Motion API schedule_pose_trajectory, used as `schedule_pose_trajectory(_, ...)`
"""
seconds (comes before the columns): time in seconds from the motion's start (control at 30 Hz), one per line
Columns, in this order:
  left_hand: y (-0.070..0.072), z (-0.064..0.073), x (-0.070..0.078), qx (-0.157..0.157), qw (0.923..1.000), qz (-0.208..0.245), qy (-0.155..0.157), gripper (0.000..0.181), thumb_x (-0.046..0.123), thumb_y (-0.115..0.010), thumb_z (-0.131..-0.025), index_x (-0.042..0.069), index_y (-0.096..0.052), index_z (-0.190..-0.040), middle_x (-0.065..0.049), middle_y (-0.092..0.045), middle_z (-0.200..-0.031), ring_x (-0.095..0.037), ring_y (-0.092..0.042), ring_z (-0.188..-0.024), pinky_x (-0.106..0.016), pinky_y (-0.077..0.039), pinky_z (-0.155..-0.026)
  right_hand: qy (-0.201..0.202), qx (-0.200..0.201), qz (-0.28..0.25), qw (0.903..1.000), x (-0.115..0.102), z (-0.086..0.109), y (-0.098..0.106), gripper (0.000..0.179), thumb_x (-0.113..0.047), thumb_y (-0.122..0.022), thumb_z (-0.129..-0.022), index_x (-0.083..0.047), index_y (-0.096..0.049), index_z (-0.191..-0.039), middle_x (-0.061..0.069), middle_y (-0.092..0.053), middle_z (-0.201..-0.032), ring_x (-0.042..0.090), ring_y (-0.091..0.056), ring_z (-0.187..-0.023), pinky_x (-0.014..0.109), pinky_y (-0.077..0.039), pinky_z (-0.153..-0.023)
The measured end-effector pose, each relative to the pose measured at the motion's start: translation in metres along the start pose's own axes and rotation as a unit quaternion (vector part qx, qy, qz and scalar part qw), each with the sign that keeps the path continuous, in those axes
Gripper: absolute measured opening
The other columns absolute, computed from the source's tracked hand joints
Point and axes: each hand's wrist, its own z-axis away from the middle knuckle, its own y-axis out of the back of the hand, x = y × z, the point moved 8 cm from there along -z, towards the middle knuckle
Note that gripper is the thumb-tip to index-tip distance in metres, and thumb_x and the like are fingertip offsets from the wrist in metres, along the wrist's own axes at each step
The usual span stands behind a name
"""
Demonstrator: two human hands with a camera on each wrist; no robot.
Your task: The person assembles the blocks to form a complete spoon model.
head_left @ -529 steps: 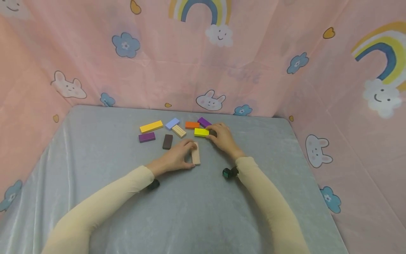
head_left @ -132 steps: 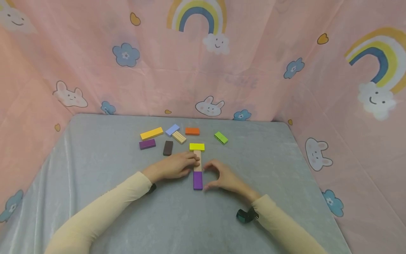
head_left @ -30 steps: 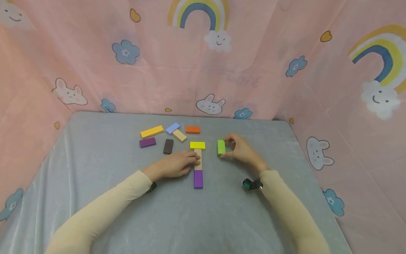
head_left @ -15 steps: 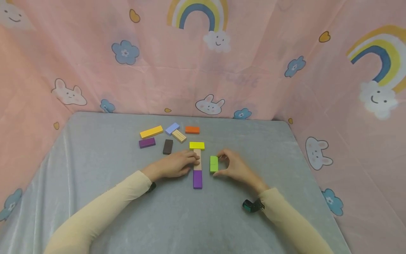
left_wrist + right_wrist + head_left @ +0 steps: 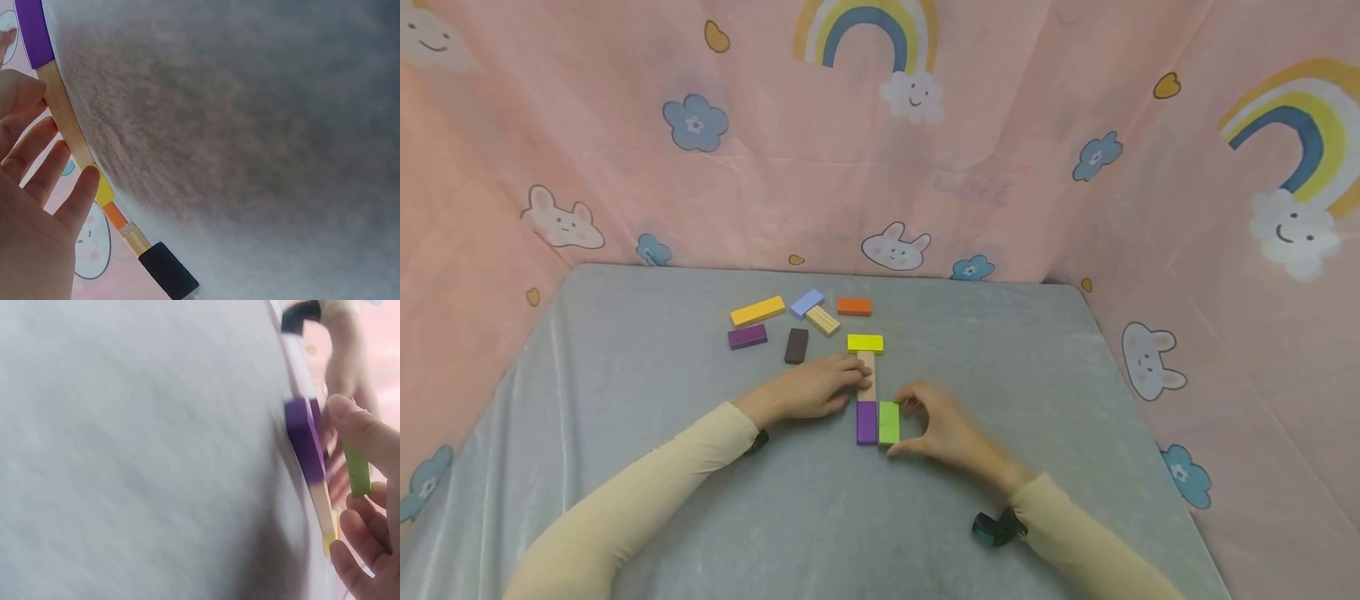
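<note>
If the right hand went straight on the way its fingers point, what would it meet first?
The green block in the right hand would most likely meet the near purple block, directly to its left; how high it is held, or whether they touch, is unclear.

We see right hand [image 5: 947, 429] pinching green block [image 5: 889, 423] by its ends, just right of purple block [image 5: 867, 423]. On pale wooden block [image 5: 867, 393], left hand [image 5: 808, 387] rests fingers; yellow block [image 5: 865, 343] crosses its far end. Far left, we count six more blocks [image 5: 797, 346].
</note>
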Motion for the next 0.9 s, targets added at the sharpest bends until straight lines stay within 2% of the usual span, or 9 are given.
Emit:
schedule_pose_trajectory(0.1, 0.000, 0.000, 0.000, 0.002, 1.0000, 0.001, -0.002, 0.038, 0.015, -0.057, -0.098, 0.012, -0.060, -0.136, -0.003, -0.056, -0.144, -0.023, -0.049, -0.138, -0.041, -0.042, -0.115, 0.030, 0.004, -0.010, 0.9995, -0.009, 0.004, -0.007, 0.068, -0.034, -0.095, -0.060, -0.013, -0.060, -0.115, 0.000, -0.064, -0.107, 0.015, -0.062, -0.093, 0.033, -0.054, -0.084)
schedule_pose_trajectory(0.37, 0.001, 0.001, 0.001, 0.003, 1.0000, -0.001, -0.002, 0.037, 0.016, -0.057, -0.098, 0.012, -0.060, -0.135, -0.003, -0.055, -0.144, -0.023, -0.049, -0.138, -0.041, -0.042, -0.116, 0.057, 0.010, -0.030, 0.9979, -0.020, 0.014, -0.020, 0.069, -0.033, -0.095, -0.059, -0.013, -0.060, -0.114, -0.003, -0.062, -0.108, 0.014, -0.062, -0.095, 0.029, -0.054, -0.086)
schedule_pose_trajectory(0.57, 0.001, 0.001, 0.001, 0.008, 0.9999, -0.005, -0.006, 0.037, 0.015, -0.057, -0.098, 0.012, -0.060, -0.135, -0.003, -0.056, -0.143, -0.023, -0.049, -0.138, -0.041, -0.042, -0.115, 0.050, -0.001, -0.047, 0.9977, -0.024, 0.020, -0.027, 0.068, -0.034, -0.094, -0.062, -0.014, -0.058, -0.116, -0.003, -0.060, -0.111, 0.013, -0.061, -0.099, 0.027, -0.054, -0.089)
schedule_pose_trajectory(0.9, 0.000, 0.000, 0.000, 0.007, 1.0000, -0.003, -0.004, 0.038, 0.016, -0.058, -0.098, 0.012, -0.060, -0.135, -0.004, -0.055, -0.145, -0.023, -0.048, -0.139, -0.041, -0.041, -0.116, 0.060, 0.006, -0.050, 0.9969, -0.030, 0.026, -0.032, 0.068, -0.034, -0.094, -0.061, -0.013, -0.058, -0.115, -0.004, -0.059, -0.111, 0.012, -0.058, -0.101, 0.024, -0.053, -0.090)
